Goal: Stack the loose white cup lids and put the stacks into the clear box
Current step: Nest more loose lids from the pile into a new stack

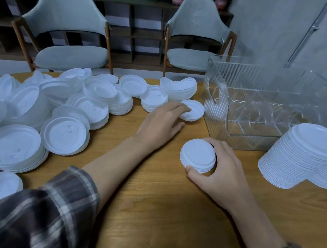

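Many loose white cup lids (63, 135) lie heaped over the left half of the wooden table (155, 217). My right hand (222, 174) grips a short stack of lids (197, 155) standing on the table in front of the clear box (251, 106). My left hand (162, 123) reaches forward, and its fingertips touch a single upturned lid (194, 111) just left of the box. The clear ribbed box stands at the right rear with no lids visible inside. Two tall lid stacks (301, 155) lean at the far right.
Two grey upholstered chairs (66, 32) stand behind the table in front of a dark shelf unit. Bare wood shows between my forearms and toward the near edge. Plaid sleeves cover both my arms near the bottom.
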Available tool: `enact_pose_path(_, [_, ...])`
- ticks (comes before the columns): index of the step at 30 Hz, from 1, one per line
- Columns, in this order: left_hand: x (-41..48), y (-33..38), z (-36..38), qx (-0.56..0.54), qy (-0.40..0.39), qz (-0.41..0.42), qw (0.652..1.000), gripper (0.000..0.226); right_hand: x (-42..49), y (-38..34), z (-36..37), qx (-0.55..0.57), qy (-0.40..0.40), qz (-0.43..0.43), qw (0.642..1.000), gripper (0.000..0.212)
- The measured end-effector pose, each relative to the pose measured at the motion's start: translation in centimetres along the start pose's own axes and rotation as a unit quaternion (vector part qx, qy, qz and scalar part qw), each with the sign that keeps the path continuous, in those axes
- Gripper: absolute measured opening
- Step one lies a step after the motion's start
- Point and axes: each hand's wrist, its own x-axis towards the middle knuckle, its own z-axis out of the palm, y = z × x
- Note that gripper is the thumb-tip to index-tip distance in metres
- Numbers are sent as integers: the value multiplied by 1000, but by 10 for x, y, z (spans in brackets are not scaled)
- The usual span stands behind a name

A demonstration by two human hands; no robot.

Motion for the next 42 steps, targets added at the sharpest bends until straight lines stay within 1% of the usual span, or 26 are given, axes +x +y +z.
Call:
enact_pose_path(3, [10,-5,11,20,22,12,999,29,0,1,0,-3,2,-8,1000,76])
enact_pose_path(5, [8,-7,13,18,45,12,999,19,1,2,1,-8,2,-14,1000,75])
enact_pose_path(7, [1,-5,10,10,62,15,998,13,1,2,1,-10,3,-16,1000,75])
enact_pose_path(10, [-14,2,-2,-36,68,2,997,13,0,0,2,-10,12,-19,1000,75])
enact_pose_path(13, [-29,15,-16,-136,89,-71,984,14,0,-1,2,-3,20,-22,1000,75])
enact_pose_path(15, [-38,29,-26,-234,119,-151,953,18,0,-1,2,9,29,-27,999,74])
enact_pose_path(17, [-43,39,-34,-342,137,-229,901,24,0,-2,2,13,33,-26,999,76])
enact_pose_path(19, [-46,44,-39,-436,126,-284,845,30,0,-3,2,10,33,-21,999,84])
enact_pose_path(21, [-47,47,-40,-506,95,-306,801,33,1,-4,1,7,33,-14,999,92])
enact_pose_path(22, [-49,49,-39,-527,79,-309,788,33,1,-4,1,8,34,-16,999,93])
enact_pose_path(24, [-50,54,-37,-543,52,-308,779,33,0,-5,0,18,38,-25,999,92])
enact_pose_path(26, [-52,55,-35,-533,33,-308,787,36,0,-5,0,28,38,-33,998,92])
enact_pose_path(27, [-53,53,-33,-511,26,-304,804,37,0,-5,1,34,38,-35,998,93])
enact_pose_path(30, [-55,49,-30,-400,-1,-272,875,41,1,-1,2,46,33,-23,998,101])
enact_pose_path(32, [-57,51,-29,-346,-22,-255,902,40,1,-1,2,42,33,-15,998,105])
enact_pose_path(36, [-60,58,-28,-253,-32,-205,945,35,1,0,4,26,48,-36,998,88])
enact_pose_path(38, [-60,55,-27,-225,-23,-186,956,43,1,-1,4,25,44,-36,998,83])
enact_pose_path(40, [-59,51,-26,-240,-41,-164,956,57,2,-2,4,25,42,-39,998,81])
enact_pose_path(42, [-57,50,-28,-270,-69,-147,949,62,2,-2,5,22,43,-45,998,79])
